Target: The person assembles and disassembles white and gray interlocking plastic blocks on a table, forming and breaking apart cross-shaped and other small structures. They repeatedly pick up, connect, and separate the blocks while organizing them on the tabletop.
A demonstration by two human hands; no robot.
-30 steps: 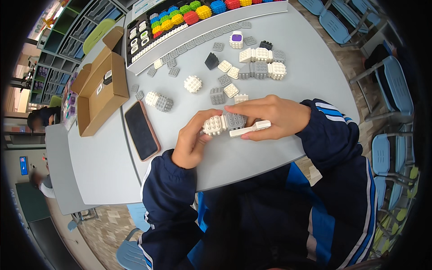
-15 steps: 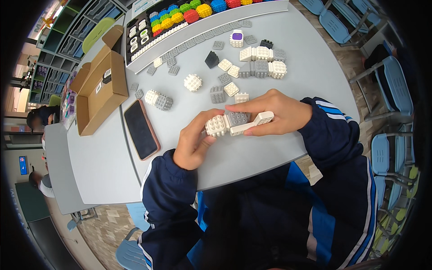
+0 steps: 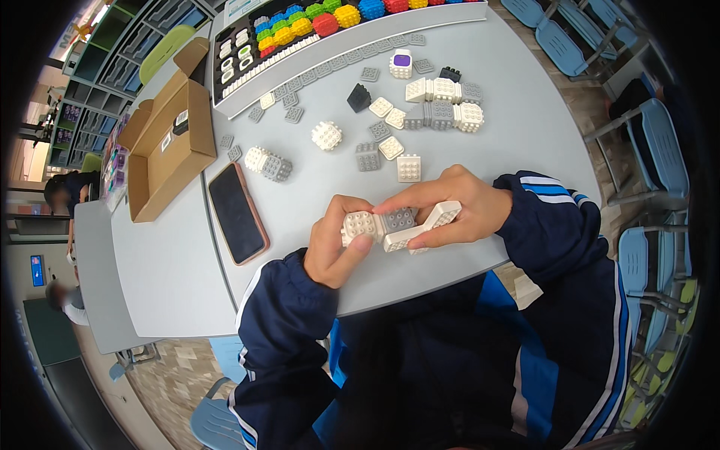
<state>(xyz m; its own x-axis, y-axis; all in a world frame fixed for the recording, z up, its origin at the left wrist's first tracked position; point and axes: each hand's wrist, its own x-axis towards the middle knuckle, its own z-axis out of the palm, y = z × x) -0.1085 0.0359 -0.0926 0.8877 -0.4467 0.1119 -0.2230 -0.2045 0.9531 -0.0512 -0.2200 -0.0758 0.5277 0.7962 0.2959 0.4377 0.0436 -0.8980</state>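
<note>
I see a white and grey studded block assembly (image 3: 390,225) on a pale grey bench (image 3: 172,270). Left of it lies a black phone (image 3: 236,214) with a coral rim; beyond that, a brown cardboard box (image 3: 169,146). My sleeves (image 3: 555,225) are navy with blue and white stripes.

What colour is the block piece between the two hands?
The block assembly is white at both ends with a grey cube in the middle, seen in the head view.
</note>
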